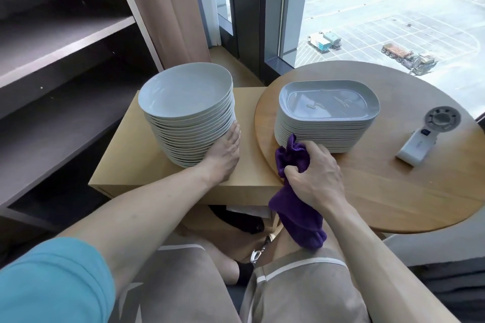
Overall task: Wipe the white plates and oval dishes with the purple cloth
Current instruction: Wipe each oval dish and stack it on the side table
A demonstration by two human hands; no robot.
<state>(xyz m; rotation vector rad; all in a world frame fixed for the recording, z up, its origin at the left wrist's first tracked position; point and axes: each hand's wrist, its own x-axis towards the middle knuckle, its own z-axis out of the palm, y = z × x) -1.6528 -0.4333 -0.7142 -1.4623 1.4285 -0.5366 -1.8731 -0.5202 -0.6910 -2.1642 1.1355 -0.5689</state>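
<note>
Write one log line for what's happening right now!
left hand: rests against white plate stack | right hand: grips purple cloth | oval dishes: stacked on round table

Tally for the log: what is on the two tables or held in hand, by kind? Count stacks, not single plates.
Stack of round white plates: 1
Stack of oval dishes: 1
Purple cloth: 1
Handheld fan: 1
Total: 4

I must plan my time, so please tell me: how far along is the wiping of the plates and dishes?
Done: nothing that shows. The plates and the dishes stand in two full stacks, with no separate wiped pile. In hand: the right hand grips the cloth beside the dishes, and the left hand rests against the side of the plates. Left: seemingly every plate and dish.
</note>
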